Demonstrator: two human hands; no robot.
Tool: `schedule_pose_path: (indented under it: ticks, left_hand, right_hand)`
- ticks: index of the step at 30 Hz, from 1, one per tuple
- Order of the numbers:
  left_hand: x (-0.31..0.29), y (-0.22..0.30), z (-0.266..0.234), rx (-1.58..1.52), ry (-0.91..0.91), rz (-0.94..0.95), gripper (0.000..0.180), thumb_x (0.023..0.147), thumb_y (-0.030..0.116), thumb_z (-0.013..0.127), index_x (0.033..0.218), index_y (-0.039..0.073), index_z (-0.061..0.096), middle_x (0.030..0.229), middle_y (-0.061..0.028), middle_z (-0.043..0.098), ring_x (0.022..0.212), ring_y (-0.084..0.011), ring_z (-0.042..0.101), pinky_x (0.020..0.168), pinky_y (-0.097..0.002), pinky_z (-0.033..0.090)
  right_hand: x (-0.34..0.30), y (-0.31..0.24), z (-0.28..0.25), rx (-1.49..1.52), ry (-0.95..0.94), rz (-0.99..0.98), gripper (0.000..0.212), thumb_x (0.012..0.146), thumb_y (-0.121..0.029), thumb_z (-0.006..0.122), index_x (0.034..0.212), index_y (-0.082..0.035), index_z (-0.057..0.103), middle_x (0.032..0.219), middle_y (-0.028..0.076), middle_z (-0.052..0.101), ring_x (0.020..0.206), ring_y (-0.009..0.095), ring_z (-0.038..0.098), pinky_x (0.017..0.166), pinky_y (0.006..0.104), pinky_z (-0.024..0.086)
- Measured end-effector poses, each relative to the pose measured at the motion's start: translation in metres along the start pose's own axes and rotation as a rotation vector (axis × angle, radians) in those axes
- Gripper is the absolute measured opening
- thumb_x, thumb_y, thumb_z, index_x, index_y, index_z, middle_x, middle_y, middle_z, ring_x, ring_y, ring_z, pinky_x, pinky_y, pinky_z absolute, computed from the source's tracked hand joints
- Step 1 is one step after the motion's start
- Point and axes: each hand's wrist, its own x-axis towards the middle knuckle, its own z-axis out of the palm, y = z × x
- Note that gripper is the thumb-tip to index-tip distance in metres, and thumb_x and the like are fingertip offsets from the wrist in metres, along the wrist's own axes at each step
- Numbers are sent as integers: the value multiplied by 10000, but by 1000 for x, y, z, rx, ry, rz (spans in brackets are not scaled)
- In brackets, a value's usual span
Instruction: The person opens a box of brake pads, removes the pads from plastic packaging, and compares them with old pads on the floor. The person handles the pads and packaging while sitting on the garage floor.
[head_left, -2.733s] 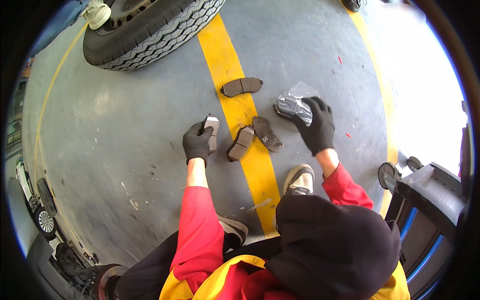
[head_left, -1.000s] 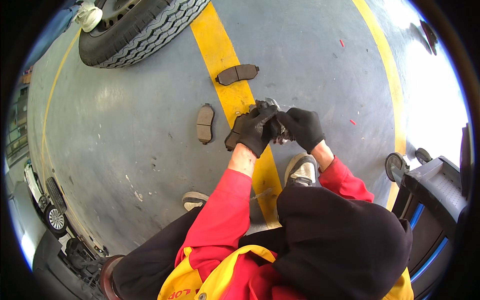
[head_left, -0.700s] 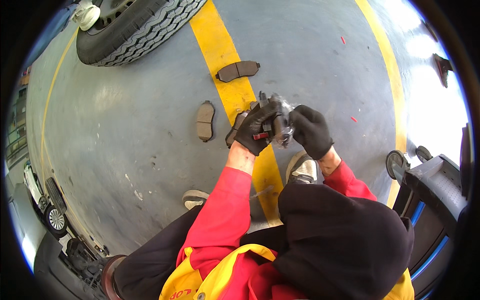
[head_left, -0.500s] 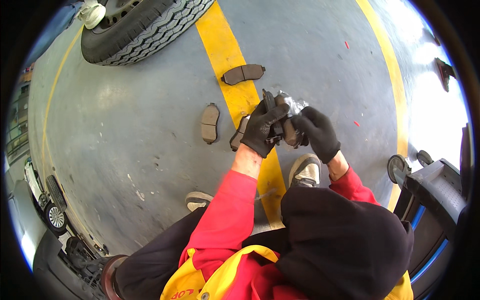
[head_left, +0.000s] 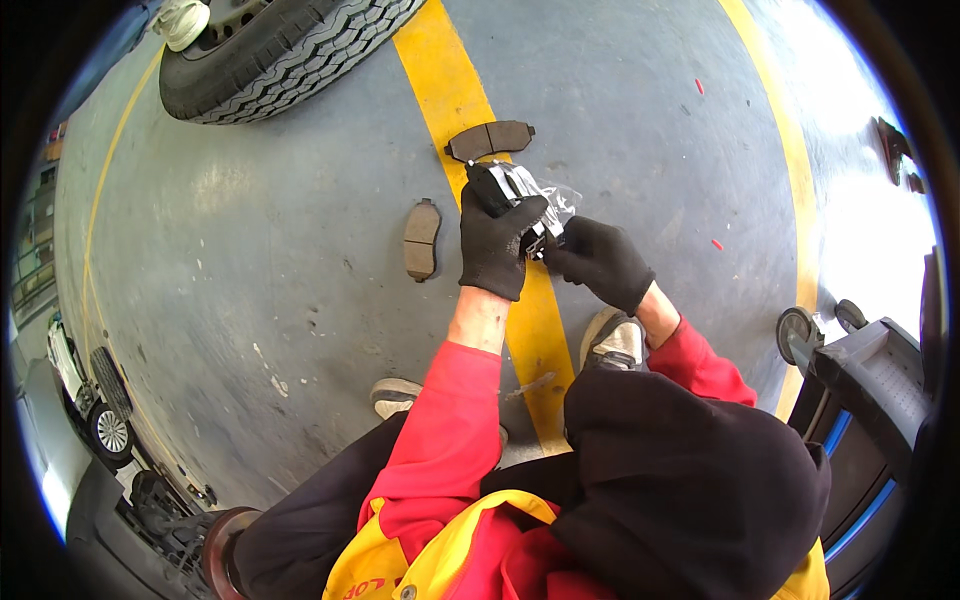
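Note:
My left hand, in a black glove, is wrapped round a stack of brake pads with black and silvery edges. Crumpled clear plastic clings to the stack's right side. At its lower right end my right hand, gloved too, is closed with the fingertips against the pads. Beyond the stack, one loose brake pad lies across the yellow floor line. Another brown-grey brake pad rests on the grey floor left of my left hand. The hands hide the underside of the stack.
A large tyre lies at the far left, beside a person's shoe. At the right stands a dark wheeled cart. My own shoe is just below my right hand. Small red bits dot the floor.
My hands have moved slightly left with the pads, now gathered into a tighter stack. The pad that lay on the floor by my left hand no longer shows.

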Motion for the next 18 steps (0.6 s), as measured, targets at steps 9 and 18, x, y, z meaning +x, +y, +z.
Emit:
schedule_pose_path:
  ticks: [9,18]
  left_hand:
    - [-12,-9,-40,-501,-274,-434,362,953,-20,615,1311,36,614,1225,-157,655,1139,-340,680,985,-463,607]
    - [-19,36,-29,-377,-391,-629,456,900,41,649,1348,-5,579,1257,-257,683,1063,-396,741,897,-497,634]
  right_hand:
    - [-12,-5,-16,277,-203,23,92,906,-67,738,846,-28,681,685,-17,595,602,53,537,543,251,420]
    - [5,-15,-55,-359,517,-503,225,887,-25,721,806,-2,513,686,94,361,651,121,357,579,316,388]
